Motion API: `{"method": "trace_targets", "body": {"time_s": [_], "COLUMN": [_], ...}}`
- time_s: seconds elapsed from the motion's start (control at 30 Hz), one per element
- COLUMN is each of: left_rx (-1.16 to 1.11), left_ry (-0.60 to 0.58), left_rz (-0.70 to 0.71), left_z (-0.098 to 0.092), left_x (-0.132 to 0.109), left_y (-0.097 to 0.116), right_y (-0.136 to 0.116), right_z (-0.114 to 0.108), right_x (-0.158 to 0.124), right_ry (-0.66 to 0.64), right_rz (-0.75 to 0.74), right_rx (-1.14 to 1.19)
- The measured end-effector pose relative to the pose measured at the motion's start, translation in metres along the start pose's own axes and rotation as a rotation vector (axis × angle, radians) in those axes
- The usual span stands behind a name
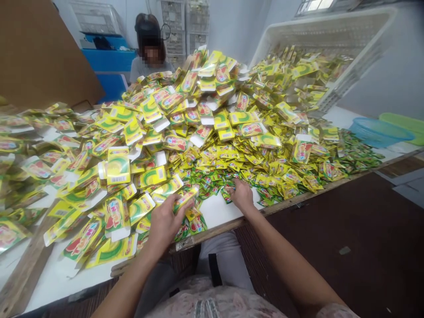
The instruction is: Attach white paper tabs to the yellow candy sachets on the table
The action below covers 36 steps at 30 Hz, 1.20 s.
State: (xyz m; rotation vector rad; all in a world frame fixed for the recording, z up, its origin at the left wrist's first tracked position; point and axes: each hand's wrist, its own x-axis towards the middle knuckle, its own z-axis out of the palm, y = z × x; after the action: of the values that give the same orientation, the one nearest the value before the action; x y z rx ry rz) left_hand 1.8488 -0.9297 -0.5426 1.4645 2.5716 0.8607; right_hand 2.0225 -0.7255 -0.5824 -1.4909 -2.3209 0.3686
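My left hand (pixel 166 219) is wrapped round a small yellow box (pixel 185 198) near the table's front edge. To its right, my right hand (pixel 241 194) reaches the small green sachets (pixel 212 179), its fingertips touching a sachet at the lower rim of the heap. Whether a sachet is pinched there is too small to tell. Yellow sachets (pixel 228 152) lie behind the green ones. Around and left of my left hand are many flattened or open yellow boxes (pixel 117 165), heaped high towards the back.
A tipped white crate (pixel 359 66) holds more boxes at the back right. Blue (pixel 380 131) and green baskets (pixel 402 126) stand at the right. A person (pixel 150 66) is behind the heap. The wooden table edge (pixel 212 235) runs in front.
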Motion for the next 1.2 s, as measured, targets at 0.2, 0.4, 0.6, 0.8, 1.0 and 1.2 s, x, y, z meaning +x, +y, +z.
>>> {"method": "trace_targets", "body": {"time_s": [0.2, 0.4, 0.6, 0.8, 1.0, 1.2], "left_rx": [0.163, 0.11, -0.558, -0.997, -0.693, -0.998], "left_ry": [-0.359, -0.371, -0.284, -0.389, -0.317, -0.397], "left_rz": [-0.054, -0.146, -0.304, -0.433, -0.327, -0.352], "left_z": [0.004, -0.002, 0.001, -0.001, 0.012, 0.011], "left_x": [-0.011, -0.013, -0.019, -0.021, -0.017, -0.022], "left_y": [-0.006, -0.013, -0.025, -0.027, -0.031, -0.023], "right_y": [-0.003, -0.014, -0.024, -0.033, -0.036, -0.073], "right_z": [0.001, 0.005, 0.022, 0.022, 0.015, -0.004], "right_x": [-0.006, -0.029, -0.041, -0.044, -0.041, -0.062], "right_ry": [-0.052, -0.182, -0.254, -0.181, -0.132, -0.078], "right_rz": [-0.005, -0.024, -0.113, -0.132, -0.125, -0.12], "right_rx": [0.232, 0.638, 0.499, 0.337, 0.307, 0.764]}}
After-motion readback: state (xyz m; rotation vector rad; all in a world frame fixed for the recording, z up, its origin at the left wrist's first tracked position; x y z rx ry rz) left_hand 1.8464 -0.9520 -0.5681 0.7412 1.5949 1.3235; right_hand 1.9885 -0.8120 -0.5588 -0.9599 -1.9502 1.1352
